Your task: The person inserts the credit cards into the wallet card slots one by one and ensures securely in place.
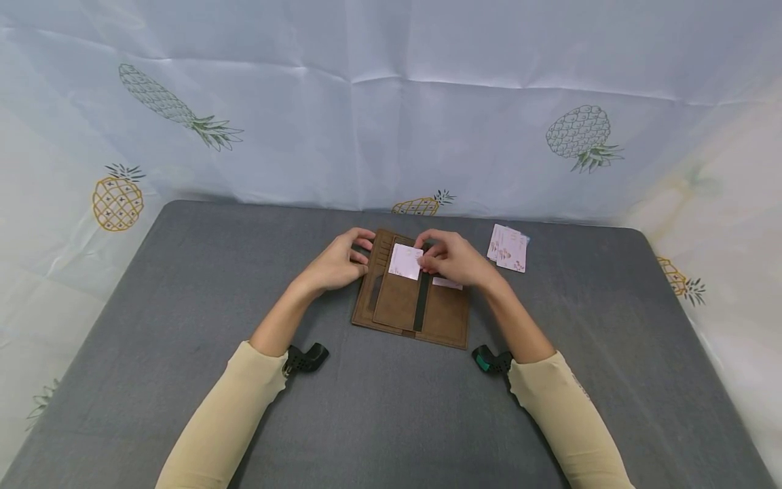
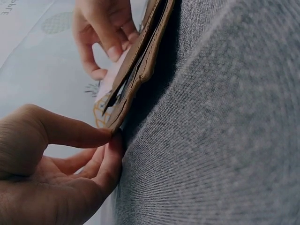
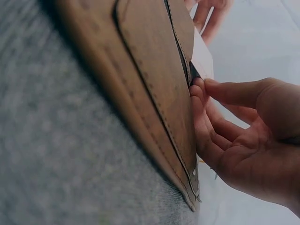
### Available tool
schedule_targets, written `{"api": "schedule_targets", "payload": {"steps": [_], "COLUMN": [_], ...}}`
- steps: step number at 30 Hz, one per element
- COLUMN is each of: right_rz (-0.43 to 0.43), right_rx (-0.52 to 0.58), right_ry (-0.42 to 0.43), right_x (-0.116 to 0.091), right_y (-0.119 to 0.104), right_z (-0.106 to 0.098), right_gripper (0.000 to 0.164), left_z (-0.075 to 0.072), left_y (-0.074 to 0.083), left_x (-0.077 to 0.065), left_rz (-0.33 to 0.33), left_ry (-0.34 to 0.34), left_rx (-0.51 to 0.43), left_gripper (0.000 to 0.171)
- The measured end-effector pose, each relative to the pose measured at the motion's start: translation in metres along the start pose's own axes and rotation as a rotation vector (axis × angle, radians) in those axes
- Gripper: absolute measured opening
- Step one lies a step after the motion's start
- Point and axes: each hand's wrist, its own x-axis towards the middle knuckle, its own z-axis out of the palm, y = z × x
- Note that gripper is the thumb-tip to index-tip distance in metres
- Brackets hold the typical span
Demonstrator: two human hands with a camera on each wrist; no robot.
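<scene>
A brown wallet (image 1: 394, 305) lies spread out on the grey table, a dark strip (image 1: 420, 309) running down its middle. At its left edge is my left hand (image 1: 339, 263); the left wrist view shows thumb and fingers pinching the wallet's corner (image 2: 115, 119). My right hand (image 1: 457, 259) reaches over the top of the wallet and pinches a pale pink card (image 1: 404, 261) by its right edge. That card's lower edge meets the left inner panel; how deep it sits, I cannot tell. Another pink card (image 1: 448, 282) peeks out of the right-hand pocket, under my right hand.
Several pink printed cards (image 1: 510, 248) lie overlapped right of the wallet, near the table's (image 1: 580, 326) back edge. A pale curtain (image 1: 379, 136) with pineapple prints hangs behind. Each wrist carries a black device, the left one (image 1: 308, 358) and the right one (image 1: 491, 360).
</scene>
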Motion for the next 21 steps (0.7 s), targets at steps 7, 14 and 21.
{"api": "schedule_targets", "payload": {"steps": [7, 14, 21], "right_rz": [-0.011, -0.037, -0.012], "right_rx": [-0.046, -0.059, -0.081], "right_ry": [-0.026, -0.082, -0.097], "right_x": [-0.0028, -0.0035, -0.0036], "right_y": [-0.0044, -0.0063, -0.0059], "right_z": [0.0012, 0.0008, 0.0013], "right_gripper": [0.014, 0.013, 0.013], "left_z": [0.0003, -0.0001, 0.001], "left_y": [0.0003, 0.0003, 0.0005], "left_x": [0.0004, -0.0009, -0.0016], "left_rz": [0.002, 0.0, 0.005], "left_ry": [0.007, 0.002, 0.004], "left_rx": [0.006, 0.007, 0.014], "left_gripper": [0.058, 0.058, 0.059]}}
